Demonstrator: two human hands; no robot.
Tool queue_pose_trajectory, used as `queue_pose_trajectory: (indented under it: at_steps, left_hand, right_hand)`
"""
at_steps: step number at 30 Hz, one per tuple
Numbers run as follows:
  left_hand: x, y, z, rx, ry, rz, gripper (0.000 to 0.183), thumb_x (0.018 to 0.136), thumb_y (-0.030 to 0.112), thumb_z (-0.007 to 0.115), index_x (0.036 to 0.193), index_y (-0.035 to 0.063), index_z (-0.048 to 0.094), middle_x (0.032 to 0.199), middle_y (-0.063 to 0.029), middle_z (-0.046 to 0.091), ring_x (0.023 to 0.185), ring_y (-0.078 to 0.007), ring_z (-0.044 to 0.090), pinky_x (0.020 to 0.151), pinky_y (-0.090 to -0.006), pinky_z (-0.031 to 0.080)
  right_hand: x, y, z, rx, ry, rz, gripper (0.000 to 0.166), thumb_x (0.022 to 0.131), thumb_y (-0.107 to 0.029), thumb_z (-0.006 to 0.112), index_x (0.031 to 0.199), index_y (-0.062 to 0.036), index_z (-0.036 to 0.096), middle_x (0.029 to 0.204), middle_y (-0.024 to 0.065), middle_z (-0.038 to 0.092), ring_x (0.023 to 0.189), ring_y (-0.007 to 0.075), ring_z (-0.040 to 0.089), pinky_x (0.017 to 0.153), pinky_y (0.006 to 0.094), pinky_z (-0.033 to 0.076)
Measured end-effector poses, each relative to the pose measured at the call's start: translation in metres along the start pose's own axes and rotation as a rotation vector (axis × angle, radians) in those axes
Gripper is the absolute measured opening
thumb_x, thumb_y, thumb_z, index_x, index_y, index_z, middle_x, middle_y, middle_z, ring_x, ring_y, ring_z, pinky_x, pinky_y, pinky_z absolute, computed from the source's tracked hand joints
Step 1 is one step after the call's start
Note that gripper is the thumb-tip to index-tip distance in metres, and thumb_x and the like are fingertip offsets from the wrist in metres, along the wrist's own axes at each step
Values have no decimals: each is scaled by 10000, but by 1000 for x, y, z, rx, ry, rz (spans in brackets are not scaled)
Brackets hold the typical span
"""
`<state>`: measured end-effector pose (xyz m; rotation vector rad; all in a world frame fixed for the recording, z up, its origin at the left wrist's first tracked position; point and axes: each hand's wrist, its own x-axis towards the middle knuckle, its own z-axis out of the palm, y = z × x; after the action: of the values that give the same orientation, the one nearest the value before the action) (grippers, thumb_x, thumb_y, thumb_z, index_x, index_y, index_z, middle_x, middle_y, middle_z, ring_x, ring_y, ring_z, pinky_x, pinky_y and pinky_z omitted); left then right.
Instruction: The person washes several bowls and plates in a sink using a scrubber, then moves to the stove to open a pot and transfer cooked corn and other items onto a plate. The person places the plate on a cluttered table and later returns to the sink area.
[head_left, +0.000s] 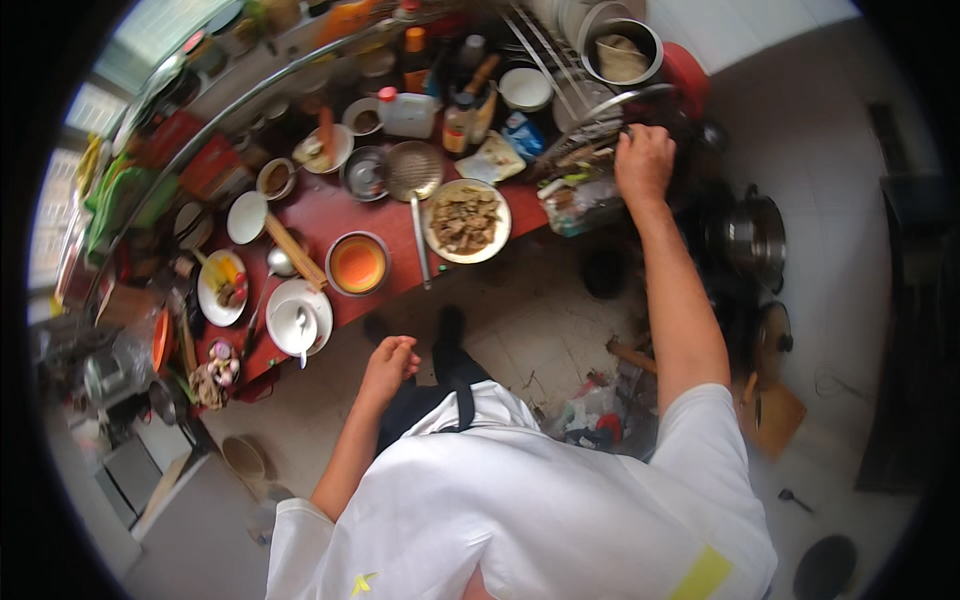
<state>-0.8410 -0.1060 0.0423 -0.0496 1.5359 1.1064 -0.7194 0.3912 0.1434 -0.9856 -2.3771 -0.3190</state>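
Observation:
My right hand (646, 161) is closed around a small dark part that looks like the knob of a metal-rimmed pot lid (634, 94). The lid is tilted at the table's right end, and my fingers partly hide it. Just below lies a clear plastic bag (581, 206) with green scraps. My left hand (391, 365) hangs in front of my body with its fingers curled and nothing visible in them. Nearest to it on the red table (405, 289) are a steel bowl with an orange inside (358, 263) and a white bowl (294, 322) with a spoon, set on a plate.
A plate of cooked food (466, 221) stands near the table edge beside a strainer ladle (415, 171). Bottles (459, 124) and small bowls crowd the back. A steel pot (756, 236) is at the right. Rubbish bags (596, 409) lie on the floor (517, 300).

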Motion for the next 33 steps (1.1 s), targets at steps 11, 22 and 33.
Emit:
queue_pose_trajectory:
  at_steps: [11,22,33]
  left_hand:
    - [-30,-18,-130,-40,269,155,257,992,274,510,1094,50,585,826,-46,653,681,-104,610,618,-254,509]
    - [48,-50,-451,84,1069,287,331,863,229,589,1052,-42,606,962,-174,684,888,-273,668,793,-372,519]
    - [145,-6,-561,689,786,-59,347,827,219,553,1045,-26,667,1087,-264,651,1055,-396,622,898,-458,494]
  right_hand:
    - [-10,-19,-13,-145,-212,-28,477,808,-260,741,1211,-72,568,1174,139,581,1146,322,507,976,428,396]
    - [-14,-77,-51,-143,-229,1,387,876,-240,655,1211,-68,565,1148,169,588,1101,365,539,952,444,416]
    - [-143,-177,-137,-37,-539,184,221,863,-97,632,1071,-22,617,1046,148,616,981,326,595,859,407,476]
